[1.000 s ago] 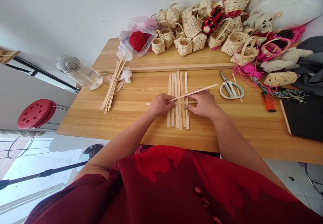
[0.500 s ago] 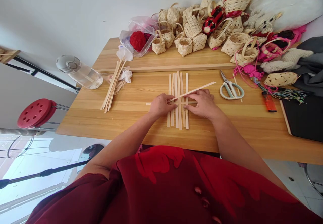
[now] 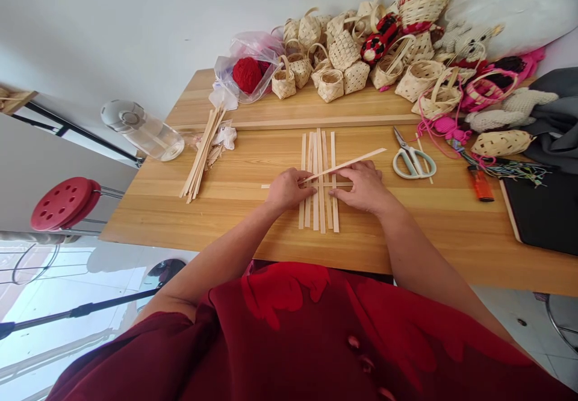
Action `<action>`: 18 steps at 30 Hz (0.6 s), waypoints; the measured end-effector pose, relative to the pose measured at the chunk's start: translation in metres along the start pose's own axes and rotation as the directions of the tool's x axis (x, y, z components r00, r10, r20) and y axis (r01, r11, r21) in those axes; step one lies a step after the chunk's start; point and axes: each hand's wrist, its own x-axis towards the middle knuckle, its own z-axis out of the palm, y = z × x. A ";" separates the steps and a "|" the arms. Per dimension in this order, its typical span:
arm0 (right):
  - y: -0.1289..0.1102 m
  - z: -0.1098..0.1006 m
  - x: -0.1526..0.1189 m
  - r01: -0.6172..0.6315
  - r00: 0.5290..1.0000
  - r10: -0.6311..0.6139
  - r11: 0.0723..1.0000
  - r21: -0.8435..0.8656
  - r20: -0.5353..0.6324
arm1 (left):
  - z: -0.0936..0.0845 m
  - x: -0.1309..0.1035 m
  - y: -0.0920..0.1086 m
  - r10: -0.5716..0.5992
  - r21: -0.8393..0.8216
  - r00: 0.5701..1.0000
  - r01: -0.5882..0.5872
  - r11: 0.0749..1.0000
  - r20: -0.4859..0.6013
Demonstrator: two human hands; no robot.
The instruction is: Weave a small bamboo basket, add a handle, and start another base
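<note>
Several pale wood strips (image 3: 315, 211) lie upright side by side on the table, crossed by one flat strip (image 3: 265, 186) whose left end sticks out past my left hand (image 3: 289, 189). Another loose strip (image 3: 356, 159) slants over them, its far end rising to the right. My left hand is closed with its fingertips at the lower end of this slanted strip. My right hand (image 3: 363, 185) has its thumb and fingers at the rightmost upright strip (image 3: 335, 208), its index finger close under the slanted strip. What lies beneath its fingers is partly hidden.
Scissors (image 3: 413, 159) and an orange lighter (image 3: 480, 184) lie to the right. A bundle of strips (image 3: 203, 154) and a clear bottle (image 3: 142, 130) are at left. Small woven baskets (image 3: 330, 84) and red yarn (image 3: 247, 74) stand behind a wooden ledge (image 3: 316, 122).
The rightmost upright strip has tilted slightly, its top end shifting left and its bottom end right. Both hands have stayed nearly in place.
</note>
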 end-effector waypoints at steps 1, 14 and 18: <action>0.000 0.000 0.000 0.000 1.000 0.000 1.000 0.001 -0.001 | 0.000 0.000 0.000 0.000 -0.002 1.000 0.000 1.000 -0.001; -0.001 -0.002 -0.002 -0.002 1.000 0.003 0.999 0.042 -0.022 | 0.000 0.001 -0.004 0.010 -0.045 1.000 -0.010 0.999 0.000; -0.002 -0.003 -0.002 0.004 1.000 -0.003 0.999 0.053 -0.022 | 0.001 0.004 -0.008 0.020 -0.144 1.000 -0.022 0.989 -0.018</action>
